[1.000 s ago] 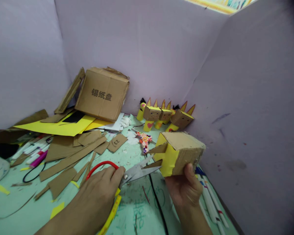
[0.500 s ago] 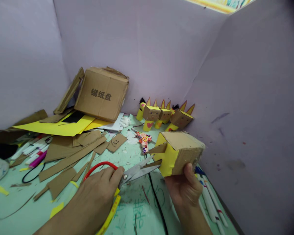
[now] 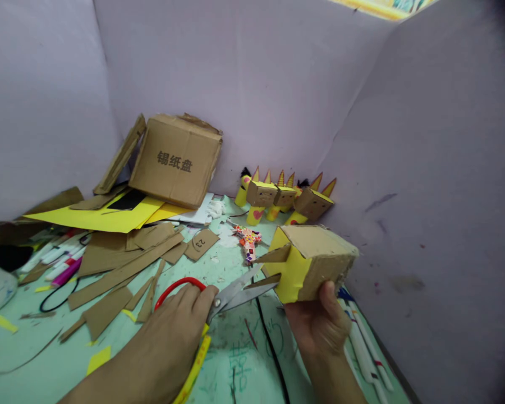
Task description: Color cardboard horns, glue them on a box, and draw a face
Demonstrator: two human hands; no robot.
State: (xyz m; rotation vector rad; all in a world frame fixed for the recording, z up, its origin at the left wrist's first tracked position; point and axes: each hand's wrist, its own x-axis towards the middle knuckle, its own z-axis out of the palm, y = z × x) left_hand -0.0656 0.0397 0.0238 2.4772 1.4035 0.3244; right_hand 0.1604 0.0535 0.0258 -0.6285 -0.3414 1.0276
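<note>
My left hand is closed round the red and yellow handles of a pair of scissors. Their blades stand apart and point right, with the tips at a cardboard strip that juts from the box's yellow side. In my right hand is a small cardboard box, gripped from below with the thumb on its front face. Yellow paper covers the box's left side, and two pointed cardboard strips stick out from it towards the scissors. Part of the lower strip is hidden by the blades.
Cardboard scraps and yellow sheets lie at left, below a larger box. Small yellow-and-cardboard figures line the back wall. A patterned glue gun with a black cord lies mid-table; white pens are at right.
My left hand and the scissors have shifted slightly right. The box in my right hand has also moved a little to the right; both grips are the same.
</note>
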